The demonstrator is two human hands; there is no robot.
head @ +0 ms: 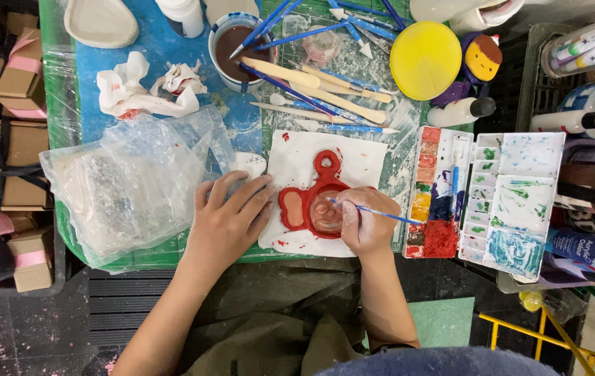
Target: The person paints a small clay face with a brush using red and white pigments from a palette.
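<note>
A red-painted clay piece with a loop on top lies on a white sheet. My right hand grips a thin blue-handled brush, its tip touching the paler centre of the piece. My left hand rests flat, fingers spread, on the sheet's left edge beside the piece, next to a crumpled clear plastic bag.
An open paint palette sits right of the sheet. Behind are a cup of brown water with brushes, wooden tools, a yellow lid, crumpled tissues and glue bottles. Ribboned boxes stack at the left.
</note>
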